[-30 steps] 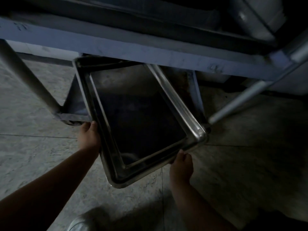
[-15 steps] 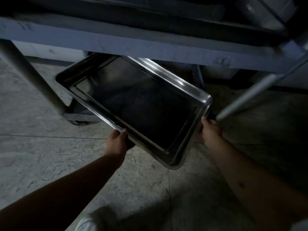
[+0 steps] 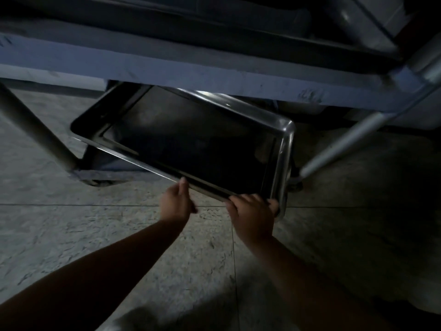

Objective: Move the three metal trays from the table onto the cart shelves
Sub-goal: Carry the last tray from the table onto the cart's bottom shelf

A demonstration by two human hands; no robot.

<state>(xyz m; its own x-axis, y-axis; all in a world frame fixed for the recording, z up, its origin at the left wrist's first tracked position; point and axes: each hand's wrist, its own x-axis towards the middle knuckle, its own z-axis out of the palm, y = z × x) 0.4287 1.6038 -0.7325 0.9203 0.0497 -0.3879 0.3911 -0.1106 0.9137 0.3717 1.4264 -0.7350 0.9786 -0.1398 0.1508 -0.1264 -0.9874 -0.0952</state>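
Dim light, looking down at the lower part of a grey metal cart [image 3: 191, 75]. The shallow rectangular stainless-steel tray [image 3: 191, 142] is lying partway under the cart's upper shelf edge, over the bottom shelf level, its far edge hidden beneath that edge. Its long axis is running from far-left to near-right, skewed against the cart frame, so the near-right corner is sticking out toward the person. Both hands are working on the tray's near long rim. The left hand [image 3: 176, 203] is sitting about mid-rim, thumb up against the edge, fingers curled loosely below; whether this grip is actually closing on the rim or only pushing it, I cannot tell. The right hand [image 3: 253, 212] is lying over the near-right corner, fingers draped across the rim, a closed grip on the tray as far as it shows. From both grips the tray is extending away and to the left. The right hand is nearer the protruding corner, next to the slanted steel cart leg [image 3: 346, 142] on the right; the left steel cart leg [image 3: 35, 130] is standing well apart from the tray's far-left corner. Judgement: the coming move is calling for swinging that near-right corner inward to square the tray with the frame, then pushing it far under. The tiled stone floor [image 3: 95, 235] is showing below.
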